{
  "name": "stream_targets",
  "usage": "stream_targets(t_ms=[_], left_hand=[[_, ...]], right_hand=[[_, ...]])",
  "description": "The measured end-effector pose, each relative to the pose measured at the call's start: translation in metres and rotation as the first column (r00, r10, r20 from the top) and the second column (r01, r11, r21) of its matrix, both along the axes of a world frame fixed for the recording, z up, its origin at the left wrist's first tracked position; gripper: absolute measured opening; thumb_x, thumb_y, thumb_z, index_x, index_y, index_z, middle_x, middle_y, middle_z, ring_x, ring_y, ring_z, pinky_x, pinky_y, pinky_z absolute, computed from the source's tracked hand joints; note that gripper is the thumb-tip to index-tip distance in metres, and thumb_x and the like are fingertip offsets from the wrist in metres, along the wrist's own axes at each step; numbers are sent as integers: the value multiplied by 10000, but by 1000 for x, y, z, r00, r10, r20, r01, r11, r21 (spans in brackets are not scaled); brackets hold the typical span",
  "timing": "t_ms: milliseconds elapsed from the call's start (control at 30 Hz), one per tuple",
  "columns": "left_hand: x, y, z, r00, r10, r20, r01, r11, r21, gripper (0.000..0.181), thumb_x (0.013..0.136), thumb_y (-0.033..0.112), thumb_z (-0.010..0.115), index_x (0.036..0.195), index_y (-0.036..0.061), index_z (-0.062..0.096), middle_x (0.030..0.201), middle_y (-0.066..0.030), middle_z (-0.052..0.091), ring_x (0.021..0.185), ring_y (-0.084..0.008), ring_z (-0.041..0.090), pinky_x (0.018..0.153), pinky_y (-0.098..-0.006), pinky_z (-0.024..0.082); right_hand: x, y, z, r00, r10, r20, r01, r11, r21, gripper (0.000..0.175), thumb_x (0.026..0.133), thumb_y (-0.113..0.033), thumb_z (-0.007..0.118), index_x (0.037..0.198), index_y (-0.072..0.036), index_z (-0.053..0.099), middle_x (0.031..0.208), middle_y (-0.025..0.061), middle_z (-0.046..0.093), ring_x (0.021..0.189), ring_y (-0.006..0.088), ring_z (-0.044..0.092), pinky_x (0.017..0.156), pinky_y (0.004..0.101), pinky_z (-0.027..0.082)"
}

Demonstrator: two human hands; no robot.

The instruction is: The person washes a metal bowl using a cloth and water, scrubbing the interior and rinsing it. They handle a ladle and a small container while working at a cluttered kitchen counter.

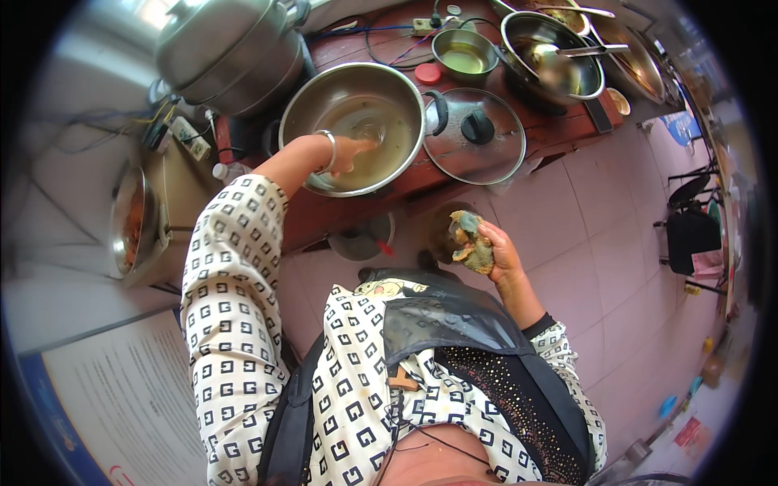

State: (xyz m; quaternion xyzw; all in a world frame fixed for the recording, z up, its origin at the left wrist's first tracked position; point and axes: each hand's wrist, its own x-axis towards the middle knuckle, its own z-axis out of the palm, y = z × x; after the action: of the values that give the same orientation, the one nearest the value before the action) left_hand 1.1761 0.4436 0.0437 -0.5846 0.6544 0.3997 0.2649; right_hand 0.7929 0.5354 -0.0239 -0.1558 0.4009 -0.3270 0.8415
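Observation:
My left hand [347, 154], with a bracelet at the wrist, reaches over the near rim of a wide steel pot [307, 109]. Its fingertips are in the shallow cloudy water [386, 161], and whether they grip anything is hidden. Small dark specks float in that water. A worn, ragged green and yellow scouring sponge [479, 258] is held in my right hand [504, 250], out in front of the apron and apart from the pot. Beside the pot lies a glass lid [447, 161] with a black knob, jutting past the table edge.
The red wooden table [389, 203] also bears a small pan of yellowish liquid [465, 58], a red cap [427, 73], and a dark pot with a ladle [516, 36]. A large steamer [225, 54] stands left, near cables and a power strip [189, 138]. Below is a bucket [358, 243].

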Motion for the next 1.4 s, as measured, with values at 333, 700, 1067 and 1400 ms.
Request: stream_targets(t_ms=[333,700,1067,1400], left_hand=[[33,4,6,985,-29,-167,-87,758,-646,320,918,233,510,749,-22,602,742,-252,600,786,-453,580,692,-497,447],[30,13,26,968,49,-246,-160,877,-454,302,847,104,536,1144,68,582,834,-203,655,810,-357,639,741,-417,499],[-1,46,55,981,-140,136,192,817,-544,541,783,167,627,1312,179,516,1010,-202,648,975,-338,631,883,-385,484],[-146,115,100,369,222,-903,-654,752,-83,418,951,78,503,1368,91,467,606,50,514,485,-14,426,439,-174,330]], right_hand=[[-3,4,-2,989,18,145,-11,999,-47,319,937,-144,526,1197,40,546,1046,182,636,907,267,662,688,501,584],[-1,3,-10,981,76,178,-63,995,-76,306,937,-156,532,1177,33,558,1012,165,636,868,245,654,684,491,587],[-8,7,-16,963,25,267,-17,999,-32,327,938,-166,536,1213,11,532,1073,164,626,944,273,648,772,540,559],[27,-13,42,722,26,691,59,993,-99,442,1000,-316,383,1307,-9,471,1201,190,591,1045,309,604,1042,496,390]])
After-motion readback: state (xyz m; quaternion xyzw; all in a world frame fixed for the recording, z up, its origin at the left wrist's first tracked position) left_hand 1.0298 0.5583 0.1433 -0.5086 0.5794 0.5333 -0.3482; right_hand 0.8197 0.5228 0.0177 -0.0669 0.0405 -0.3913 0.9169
